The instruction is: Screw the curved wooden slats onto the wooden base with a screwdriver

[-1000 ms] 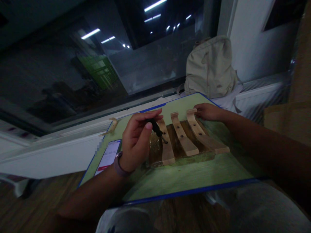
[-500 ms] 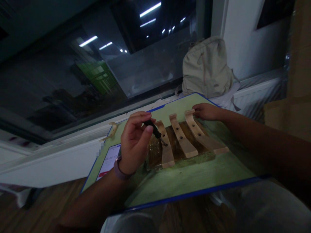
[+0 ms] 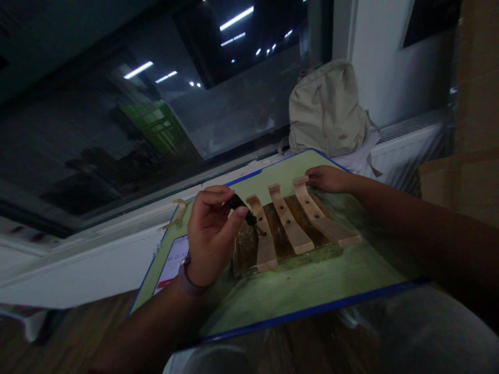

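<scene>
My left hand [image 3: 210, 231] is closed around the black handle of a screwdriver [image 3: 244, 210]. Its short metal shaft slants down to the lower hole of the leftmost wooden hook [image 3: 266, 254]. This hook lies with a middle wooden hook [image 3: 294, 231] and a right wooden hook [image 3: 315, 218] across a dark brown, glossy board [image 3: 286, 244]. Each hook has a bent far end and two holes. At the far end of the right hook is my right hand [image 3: 329, 179], its fingers bent against that end and partly hidden.
Beneath the board is a green table top [image 3: 312, 291] with a blue edge. A phone [image 3: 173, 262] showing a timer lies left of my wrist. Another curved wooden piece [image 3: 179, 213] rests at the left edge. A beige backpack [image 3: 327, 114] stands behind, by the window [image 3: 156, 114].
My left hand and the screwdriver have shifted slightly left; the tip stays at the lower hole. The whole view has moved a little. My right hand keeps its place at the right hook.
</scene>
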The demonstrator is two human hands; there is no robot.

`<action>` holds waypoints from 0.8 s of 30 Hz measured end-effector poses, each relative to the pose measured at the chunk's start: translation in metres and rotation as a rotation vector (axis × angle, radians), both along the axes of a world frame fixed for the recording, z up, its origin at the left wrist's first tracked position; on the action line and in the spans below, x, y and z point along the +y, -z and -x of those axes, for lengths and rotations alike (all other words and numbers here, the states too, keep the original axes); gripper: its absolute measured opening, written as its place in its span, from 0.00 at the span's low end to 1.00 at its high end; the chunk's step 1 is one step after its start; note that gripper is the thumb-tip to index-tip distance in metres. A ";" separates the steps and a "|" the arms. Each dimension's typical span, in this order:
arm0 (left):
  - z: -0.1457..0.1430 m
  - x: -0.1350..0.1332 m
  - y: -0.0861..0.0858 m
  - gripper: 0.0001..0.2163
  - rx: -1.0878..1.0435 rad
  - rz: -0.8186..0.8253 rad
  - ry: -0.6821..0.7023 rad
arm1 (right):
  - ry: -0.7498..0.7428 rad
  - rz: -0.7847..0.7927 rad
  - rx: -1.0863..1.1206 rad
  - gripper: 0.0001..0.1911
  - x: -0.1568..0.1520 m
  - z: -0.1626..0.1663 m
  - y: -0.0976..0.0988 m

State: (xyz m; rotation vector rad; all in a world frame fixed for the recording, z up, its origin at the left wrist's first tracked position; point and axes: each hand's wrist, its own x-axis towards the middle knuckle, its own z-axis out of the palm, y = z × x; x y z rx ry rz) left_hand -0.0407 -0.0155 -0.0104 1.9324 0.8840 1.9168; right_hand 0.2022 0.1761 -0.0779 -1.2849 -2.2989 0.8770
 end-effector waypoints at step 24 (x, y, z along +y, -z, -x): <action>-0.002 0.001 0.001 0.08 0.046 0.053 -0.049 | 0.000 0.029 0.011 0.11 -0.002 -0.001 -0.003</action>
